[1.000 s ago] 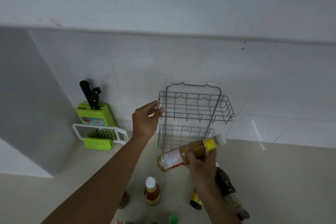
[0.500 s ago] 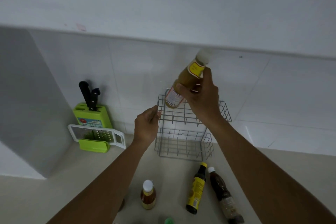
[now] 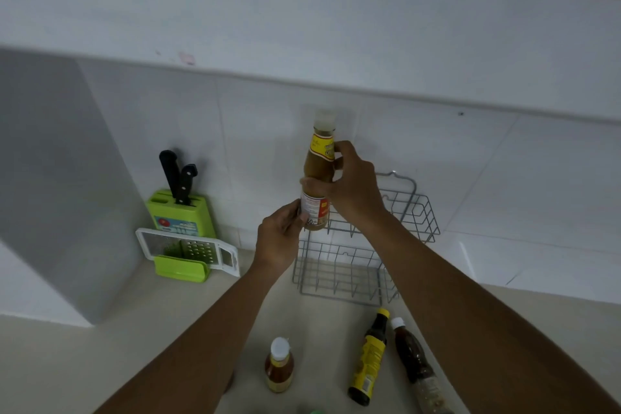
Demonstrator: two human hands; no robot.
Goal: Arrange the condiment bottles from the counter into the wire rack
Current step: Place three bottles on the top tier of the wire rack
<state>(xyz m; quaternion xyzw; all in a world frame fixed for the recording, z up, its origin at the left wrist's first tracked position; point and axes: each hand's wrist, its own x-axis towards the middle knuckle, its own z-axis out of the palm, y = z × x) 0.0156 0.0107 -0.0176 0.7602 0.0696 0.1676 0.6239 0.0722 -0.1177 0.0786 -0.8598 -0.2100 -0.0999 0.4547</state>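
Your right hand (image 3: 349,188) wraps the sauce bottle (image 3: 317,175) at mid-body, holding it upright above the rack's (image 3: 416,212) upper tier. Your left hand (image 3: 280,235) pinches the rack's top left corner, fingertips touching the bottle's base. Three more bottles (image 3: 368,366) wait on the counter (image 3: 168,329) near you.

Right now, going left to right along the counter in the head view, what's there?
Green knife block → grater → small white-capped bottle → wire rack → yellow-labelled dark bottle → brown bottle.
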